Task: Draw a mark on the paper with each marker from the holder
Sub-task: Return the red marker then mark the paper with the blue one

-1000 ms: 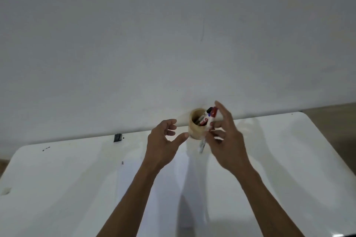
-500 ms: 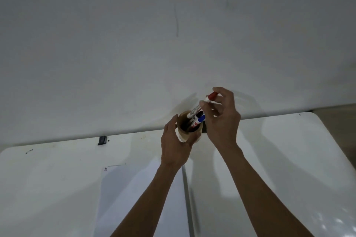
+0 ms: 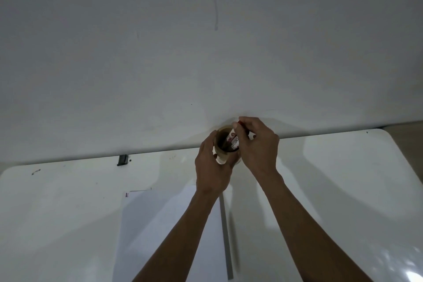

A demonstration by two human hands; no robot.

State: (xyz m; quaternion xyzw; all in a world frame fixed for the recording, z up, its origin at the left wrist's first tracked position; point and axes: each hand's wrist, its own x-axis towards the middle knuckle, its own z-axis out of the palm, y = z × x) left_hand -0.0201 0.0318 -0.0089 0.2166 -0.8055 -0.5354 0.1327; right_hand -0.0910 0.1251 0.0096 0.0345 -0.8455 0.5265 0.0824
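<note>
A tan round holder [image 3: 222, 137] stands at the far edge of the white table, against the wall. My left hand [image 3: 211, 167] is wrapped around its left side. My right hand [image 3: 257, 144] pinches a red-capped marker [image 3: 239, 123] whose body reaches down into the holder, beside other markers [image 3: 233, 144]. A white sheet of paper [image 3: 160, 224] lies on the table in front of me, under my left forearm, with small red and dark marks [image 3: 127, 194] at its top left corner.
The white table [image 3: 332, 178] meets a plain grey-white wall. A small black clip-like object [image 3: 122, 160] sits at the table's back edge on the left. A grey seam [image 3: 225, 240] runs along the paper's right side. The table's right corner is rounded.
My right hand has lowered the red-capped marker deeper into the holder. My left hand went from open beside the holder to gripping it. The camera tilted up a little.
</note>
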